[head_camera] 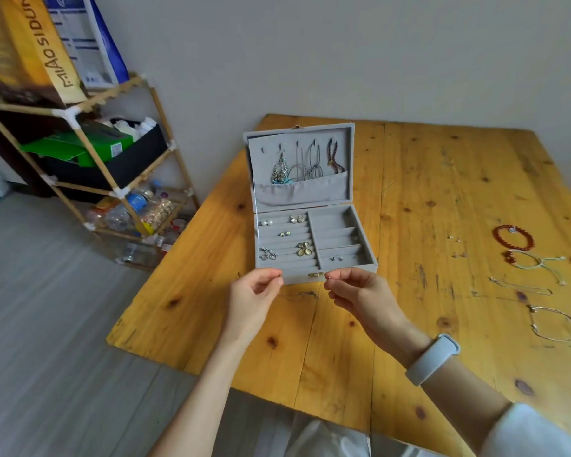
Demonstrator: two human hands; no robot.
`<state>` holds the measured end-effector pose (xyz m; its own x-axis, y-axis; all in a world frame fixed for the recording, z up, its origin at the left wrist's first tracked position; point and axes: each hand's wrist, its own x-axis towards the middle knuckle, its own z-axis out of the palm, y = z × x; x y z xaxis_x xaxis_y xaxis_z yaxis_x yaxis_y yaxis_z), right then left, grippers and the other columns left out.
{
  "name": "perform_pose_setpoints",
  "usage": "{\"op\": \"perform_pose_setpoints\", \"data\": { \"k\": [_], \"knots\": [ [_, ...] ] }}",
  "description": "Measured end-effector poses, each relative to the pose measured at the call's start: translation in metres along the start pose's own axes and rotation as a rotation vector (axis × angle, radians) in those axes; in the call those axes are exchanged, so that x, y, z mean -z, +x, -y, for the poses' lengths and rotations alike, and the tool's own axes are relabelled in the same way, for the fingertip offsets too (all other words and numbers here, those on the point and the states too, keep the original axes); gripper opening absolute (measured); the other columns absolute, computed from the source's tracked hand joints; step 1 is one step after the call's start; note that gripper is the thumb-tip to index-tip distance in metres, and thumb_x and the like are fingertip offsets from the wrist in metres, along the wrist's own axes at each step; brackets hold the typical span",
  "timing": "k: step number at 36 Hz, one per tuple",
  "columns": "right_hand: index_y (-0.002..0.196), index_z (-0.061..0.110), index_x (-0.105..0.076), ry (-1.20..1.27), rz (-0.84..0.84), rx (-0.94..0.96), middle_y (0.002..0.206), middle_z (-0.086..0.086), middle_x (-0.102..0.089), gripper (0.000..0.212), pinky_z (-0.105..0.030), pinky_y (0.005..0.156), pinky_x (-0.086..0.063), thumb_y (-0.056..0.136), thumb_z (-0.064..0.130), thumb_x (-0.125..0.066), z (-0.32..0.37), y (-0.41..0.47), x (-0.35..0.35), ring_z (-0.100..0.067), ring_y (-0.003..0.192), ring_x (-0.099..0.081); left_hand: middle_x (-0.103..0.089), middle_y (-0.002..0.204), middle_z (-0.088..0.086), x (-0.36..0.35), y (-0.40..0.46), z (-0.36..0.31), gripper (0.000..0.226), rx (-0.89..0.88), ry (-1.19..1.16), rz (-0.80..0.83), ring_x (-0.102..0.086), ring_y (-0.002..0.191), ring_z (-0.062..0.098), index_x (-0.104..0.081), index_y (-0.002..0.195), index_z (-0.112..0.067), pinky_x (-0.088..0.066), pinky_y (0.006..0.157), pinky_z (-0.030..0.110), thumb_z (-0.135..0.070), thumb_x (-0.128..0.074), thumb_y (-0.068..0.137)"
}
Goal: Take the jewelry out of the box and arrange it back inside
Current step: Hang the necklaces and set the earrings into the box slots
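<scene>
jewelry box [314, 206]: open, toward the table's [442, 199] far-left corner | left hand [253, 293], right hand [356, 293]: just before its front wall, each pinching something tiny | bracelets [513, 237]: near right edge

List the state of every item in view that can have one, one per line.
Grey velvet jewelry box: open, lid upright.
Brass front clasp: unlatched.
Grey lid pocket: holds dangling pieces.
Red beaded bracelet: out, lying on the wooden table.
Left hand: pinching something tiny.
Right hand: pinching something tiny.
</scene>
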<state>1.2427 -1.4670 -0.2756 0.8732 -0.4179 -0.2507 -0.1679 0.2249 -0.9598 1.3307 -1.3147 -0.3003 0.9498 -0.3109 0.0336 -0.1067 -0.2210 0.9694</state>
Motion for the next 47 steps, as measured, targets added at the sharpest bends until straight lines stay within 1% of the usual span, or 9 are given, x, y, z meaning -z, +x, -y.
{"op": "perform_pose_setpoints", "data": {
  "k": [6,10,20,24,28,36,41,44,47],
  "knots": [
    [0.078,0.01,-0.064,-0.048,-0.027,0.032,0.071,-0.002,-0.061,0.01,-0.016,0.06,-0.047,0.085,0.002,-0.06,-0.001,0.003,0.004,-0.009,0.063,-0.054,-0.052,0.079,-0.014,0.0,0.024,0.003,0.014,-0.227,0.406,-0.035,-0.05,0.067,-0.003,-0.072,0.093,-0.015,-0.037,0.064,0.005,-0.008,-0.065,0.082],
    [0.079,0.009,-0.065,-0.072,-0.044,0.05,0.071,-0.002,-0.06,0.008,-0.016,0.057,-0.044,0.085,0.005,-0.061,-0.002,0.007,0.006,-0.009,0.062,-0.051,-0.056,0.086,-0.006,-0.003,0.036,0.007,0.016,-0.247,0.533,-0.018,-0.053,0.083,0.013,-0.072,0.096,-0.016,-0.045,0.073,0.023,-0.013,-0.067,0.082],
    [0.084,0.007,-0.065,-0.218,-0.07,0.189,0.067,0.004,-0.057,0.006,-0.007,0.053,-0.039,0.087,0.008,-0.06,-0.008,0.018,0.008,0.006,0.052,-0.049,-0.056,0.084,-0.004,-0.005,0.045,0.009,0.015,-0.201,0.631,-0.008,-0.048,0.091,0.02,-0.074,0.096,-0.018,-0.039,0.075,0.027,-0.016,-0.068,0.082],
    [0.082,0.014,-0.065,-0.297,-0.083,0.232,0.072,0.007,-0.061,0.006,-0.009,0.062,-0.043,0.086,0.012,-0.062,-0.012,0.023,0.007,0.003,0.063,-0.054,-0.059,0.09,-0.002,-0.005,0.05,0.005,0.014,-0.163,0.695,0.033,-0.046,0.095,0.021,-0.074,0.095,-0.019,-0.034,0.076,0.025,-0.017,-0.065,0.084],
    [0.083,0.015,-0.064,-0.354,-0.099,0.25,0.077,0.006,-0.063,0.004,-0.006,0.065,-0.042,0.085,0.012,-0.063,-0.014,0.028,0.005,-0.001,0.07,-0.055,-0.06,0.091,-0.003,-0.005,0.054,0.001,0.015,-0.146,0.786,0.099,-0.047,0.096,0.023,-0.074,0.094,-0.023,-0.043,0.081,0.034,-0.019,-0.063,0.086],
    [0.086,0.016,-0.065,-0.585,-0.108,0.382,0.081,0.004,-0.063,0.003,-0.007,0.066,-0.041,0.084,0.017,-0.065,-0.013,0.034,0.005,-0.003,0.072,-0.053,-0.05,0.092,-0.004,0.002,0.037,0.014,0.031,-0.351,0.922,0.093,-0.044,0.097,0.02,-0.064,0.115,-0.029,-0.034,0.08,0.033,-0.025,-0.052,0.087],
    [0.091,0.015,-0.067,-0.815,-0.101,0.508,0.085,0.006,-0.056,0.01,-0.017,0.073,-0.037,0.084,0.021,-0.064,-0.015,0.043,0.002,-0.01,0.083,-0.048,-0.047,0.079,-0.001,0.003,0.027,0.027,0.045,-0.436,0.911,0.021,-0.043,0.081,0.018,-0.069,0.109,-0.024,-0.038,0.068,0.033,-0.034,-0.043,0.074],
    [0.093,0.014,-0.069,-0.876,-0.104,0.577,0.085,0.008,-0.053,0.011,-0.012,0.073,-0.032,0.084,0.02,-0.065,-0.014,0.049,-0.002,-0.01,0.087,-0.043,-0.049,0.083,0.001,0.002,0.023,0.032,0.048,-0.433,0.859,-0.003,-0.037,0.082,0.016,-0.068,0.111,-0.023,-0.043,0.069,0.037,-0.035,-0.041,0.072],
    [0.095,0.013,-0.07,-0.915,-0.08,0.61,0.087,0.006,-0.053,0.014,-0.021,0.078,-0.035,0.082,0.019,-0.067,-0.014,0.058,-0.006,-0.013,0.089,-0.042,-0.052,0.091,0.003,0.002,0.02,0.034,0.046,-0.436,0.829,-0.042,-0.039,0.086,0.017,-0.067,0.11,-0.02,-0.044,0.07,0.038,-0.033,-0.044,0.073]
  ]
}}
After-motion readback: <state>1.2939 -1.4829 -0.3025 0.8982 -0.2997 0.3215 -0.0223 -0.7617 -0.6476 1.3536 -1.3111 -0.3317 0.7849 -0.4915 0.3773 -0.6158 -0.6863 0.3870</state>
